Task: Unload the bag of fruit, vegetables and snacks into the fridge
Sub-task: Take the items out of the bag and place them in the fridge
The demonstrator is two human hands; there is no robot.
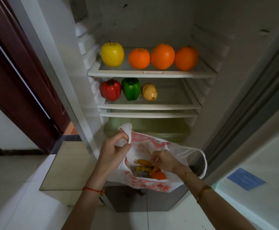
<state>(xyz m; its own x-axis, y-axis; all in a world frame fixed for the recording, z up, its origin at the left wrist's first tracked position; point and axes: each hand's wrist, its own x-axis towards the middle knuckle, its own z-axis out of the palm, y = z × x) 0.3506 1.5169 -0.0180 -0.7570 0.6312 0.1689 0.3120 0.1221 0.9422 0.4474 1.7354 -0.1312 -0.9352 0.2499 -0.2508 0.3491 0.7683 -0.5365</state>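
Fridge [206,90]: open, fruit upper shelf, peppers below.
Bag [149,184]: near, before fridge, snacks inside.
Left hand [113,151]: grips handle, spreading mouth.
Right hand [162,161]: pinches far rim, apparently widening access.

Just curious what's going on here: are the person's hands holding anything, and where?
Both grip the white and red plastic bag: left hand its left handle, right hand its rim at the mouth.

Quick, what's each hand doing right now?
Left hand: grip closed on the plastic bag handle.
Right hand: fingers curled, pinching the bag's rim.
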